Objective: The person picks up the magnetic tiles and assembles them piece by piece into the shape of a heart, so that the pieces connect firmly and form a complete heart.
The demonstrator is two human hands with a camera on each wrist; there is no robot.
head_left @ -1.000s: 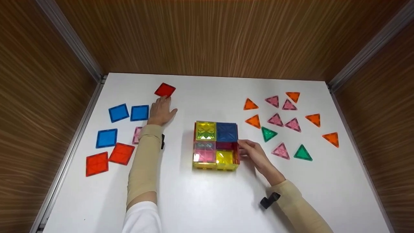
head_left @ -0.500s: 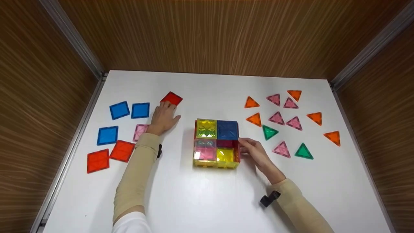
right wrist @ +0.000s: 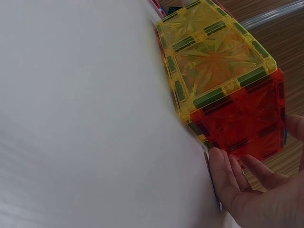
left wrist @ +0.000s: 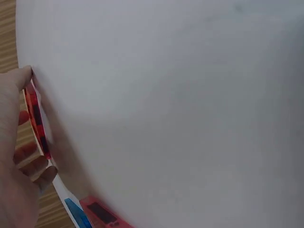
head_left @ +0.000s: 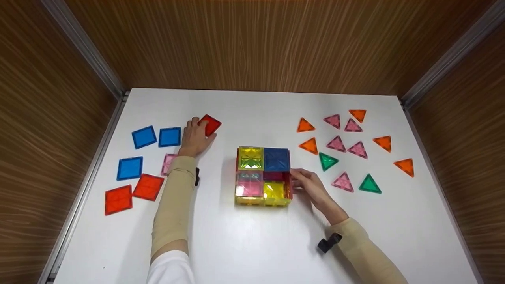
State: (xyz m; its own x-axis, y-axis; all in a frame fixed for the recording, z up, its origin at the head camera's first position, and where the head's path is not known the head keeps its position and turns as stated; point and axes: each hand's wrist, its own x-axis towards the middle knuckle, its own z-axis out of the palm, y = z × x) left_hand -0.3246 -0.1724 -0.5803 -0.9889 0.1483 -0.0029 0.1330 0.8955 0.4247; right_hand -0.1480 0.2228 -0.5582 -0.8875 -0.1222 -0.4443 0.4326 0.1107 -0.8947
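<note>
In the head view my left hand [head_left: 194, 138] is over a red square magnetic tile [head_left: 212, 123] at the back left, a finger on its face and the thumb at its near corner. The left wrist view shows that tile edge-on [left wrist: 37, 118], held between thumb and fingers. My right hand [head_left: 313, 192] touches the right side of a box of clear magnetic tiles [head_left: 277, 159]. In the right wrist view, its fairly straight fingers [right wrist: 228, 178] rest against the lower edge of the red side wall [right wrist: 244, 118]. The box top has yellow, blue and pink squares and one uncovered quarter at front right.
Several blue square tiles [head_left: 130, 168], red squares [head_left: 148, 187] and a pink square [head_left: 168, 161], partly under the left sleeve, lie at the left. Orange [head_left: 382, 143], pink [head_left: 342, 182] and green triangles [head_left: 370, 184] spread over the right. Wooden walls [head_left: 252, 47] surround the white table [head_left: 252, 244].
My left hand has drawn the red tile nearer and slightly right, and its thumb now reaches the tile's corner. My right hand stays at the box.
</note>
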